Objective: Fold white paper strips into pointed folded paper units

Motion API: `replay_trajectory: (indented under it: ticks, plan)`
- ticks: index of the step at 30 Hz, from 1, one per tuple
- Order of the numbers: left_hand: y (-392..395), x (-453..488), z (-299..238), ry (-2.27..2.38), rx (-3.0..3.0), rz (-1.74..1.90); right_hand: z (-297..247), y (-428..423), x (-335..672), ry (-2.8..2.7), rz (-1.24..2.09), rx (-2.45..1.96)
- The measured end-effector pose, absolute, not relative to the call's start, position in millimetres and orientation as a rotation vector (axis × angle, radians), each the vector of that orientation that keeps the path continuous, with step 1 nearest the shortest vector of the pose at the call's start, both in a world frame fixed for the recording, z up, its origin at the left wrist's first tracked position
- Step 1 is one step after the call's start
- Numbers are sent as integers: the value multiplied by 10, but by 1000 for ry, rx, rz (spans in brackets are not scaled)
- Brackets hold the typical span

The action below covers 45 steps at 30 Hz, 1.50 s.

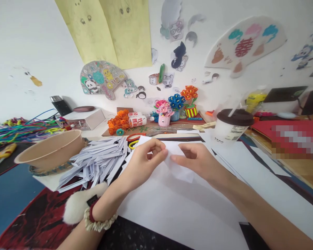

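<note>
Head view, left hand and right hand pinching paper, white sheet beneath, sticker-dotted wall behind

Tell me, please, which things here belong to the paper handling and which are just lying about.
Likely for the job: paper in left hand and right hand; white sheet beneath; folded papers.

Lying about, apparently: drink cup; beige bowl; black flask.

left: bowl, paper strips | centre: held sheet over base sheet | right: cup | behind: 3 flowerpots
</note>
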<state>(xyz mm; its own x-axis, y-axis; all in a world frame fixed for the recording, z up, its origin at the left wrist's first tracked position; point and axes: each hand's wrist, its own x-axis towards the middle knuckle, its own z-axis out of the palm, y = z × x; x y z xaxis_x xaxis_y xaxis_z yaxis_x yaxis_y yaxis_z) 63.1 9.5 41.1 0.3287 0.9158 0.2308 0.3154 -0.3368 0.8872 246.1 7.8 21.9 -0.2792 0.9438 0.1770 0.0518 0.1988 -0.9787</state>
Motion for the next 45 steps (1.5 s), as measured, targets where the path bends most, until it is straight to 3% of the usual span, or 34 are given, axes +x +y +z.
replay_trajectory:
  ticks: [6,11,17,30,45]
  plan:
    - [107,642,401,1020,1408,1166,212,123,2440,-1129,1179,-1023]
    - [57,723,376,915,1257,1128,185,82,2373,-1311,1368,-905]
    - [13,758,337,961,1359,1129,211,81,2406,-1312,1217,-999]
    - [-6,778,358,1007,1504,1149,213,57,2449,-1411,1239,-938]
    - [2,718,364,926,1506,1074,191,86,2450,-1515,1442,-816]
